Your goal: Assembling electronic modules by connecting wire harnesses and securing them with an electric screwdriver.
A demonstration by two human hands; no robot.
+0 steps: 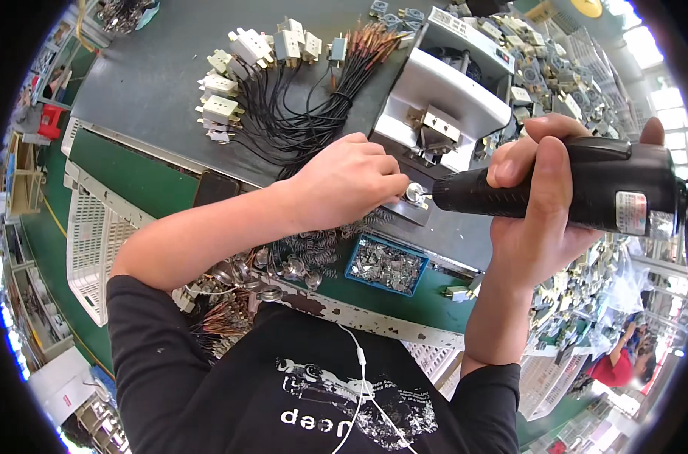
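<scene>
My right hand [537, 185] is wrapped round a black electric screwdriver [605, 178], which lies nearly level with its tip pointing left. Just off that tip is a small round metal part [415, 194], above a small metal block [410, 212] at the bench's near edge. Closed fingers of my left hand [351, 181] pinch at the round part; their tips are partly hidden. Beyond this hand lies a bundle of black wires [306, 125] with copper-coloured ends, several fitted with cream plug-like housings [221, 108].
A silver machine [453, 94] stands beyond the screwdriver. Housings [540, 79] are heaped at the right. Nearer me are a blue tray [351, 268] of small metal pieces, loose springs [306, 250] and round metal parts [292, 267]. A white crate [94, 250] stands left; a person in red [612, 368] is far right.
</scene>
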